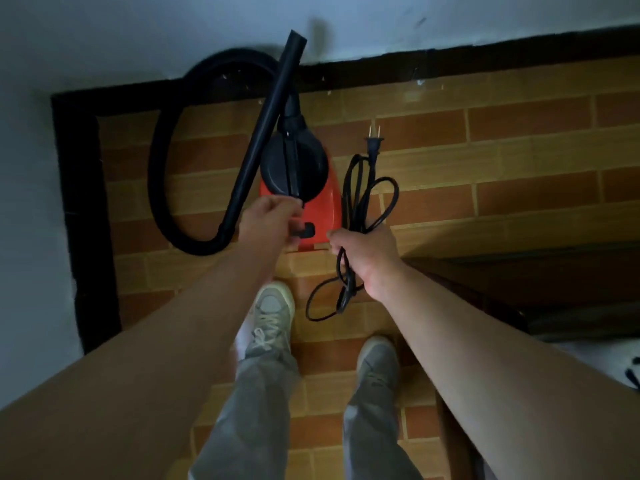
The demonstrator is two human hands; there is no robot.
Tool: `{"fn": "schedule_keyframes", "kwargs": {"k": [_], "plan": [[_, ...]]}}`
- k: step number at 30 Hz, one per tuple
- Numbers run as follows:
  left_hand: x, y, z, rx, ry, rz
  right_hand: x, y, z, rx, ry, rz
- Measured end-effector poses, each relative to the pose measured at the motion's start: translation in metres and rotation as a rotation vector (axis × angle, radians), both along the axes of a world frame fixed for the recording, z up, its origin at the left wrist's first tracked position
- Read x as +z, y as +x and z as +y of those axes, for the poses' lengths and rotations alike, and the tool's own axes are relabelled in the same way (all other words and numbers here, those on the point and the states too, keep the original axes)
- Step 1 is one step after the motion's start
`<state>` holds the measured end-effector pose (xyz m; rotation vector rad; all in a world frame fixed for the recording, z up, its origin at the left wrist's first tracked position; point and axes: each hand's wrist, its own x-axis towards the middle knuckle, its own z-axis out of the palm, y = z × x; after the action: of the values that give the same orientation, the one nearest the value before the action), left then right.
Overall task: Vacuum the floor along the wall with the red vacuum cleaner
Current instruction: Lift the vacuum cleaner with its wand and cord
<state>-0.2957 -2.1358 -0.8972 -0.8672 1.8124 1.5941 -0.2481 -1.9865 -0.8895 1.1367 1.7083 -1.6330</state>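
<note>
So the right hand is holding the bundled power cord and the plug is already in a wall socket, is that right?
Not quite. The right hand does hold the bundled power cord, but the plug is loose, its prongs bare above the tiled floor, as the head view shows.

Red vacuum cleaner (320,216), brick-patterned floor (485,168)

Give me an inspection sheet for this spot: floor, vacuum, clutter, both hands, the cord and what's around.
Surface: brick-pattern tile floor, bare near the wall.
Job's things: red vacuum cleaner stands on the floor; its black hose loops left, rigid tube leaning toward the wall.
Clutter: nothing seen.
Grippers: left hand at the vacuum's black handle; right hand closed on the bundled power cord.
Cables: cord coiled, plug loose, not in a socket.
Surroundings: white wall with dark baseboard; dark furniture edge at right.
</note>
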Motion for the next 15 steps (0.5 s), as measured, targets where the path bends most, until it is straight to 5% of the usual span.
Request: {"fn": "schedule_keyframes", "kwargs": {"k": [7,15], "plan": [[-0.023,-0.050,-0.047,-0.004,-0.247,0.062,-0.010,-0.062,-0.032,-0.067,0.015,0.069],[-0.061,-0.095,-0.067,-0.210,-0.181,0.046,-0.046,-0.108,-0.065,-0.012,0.105,0.056]]}}
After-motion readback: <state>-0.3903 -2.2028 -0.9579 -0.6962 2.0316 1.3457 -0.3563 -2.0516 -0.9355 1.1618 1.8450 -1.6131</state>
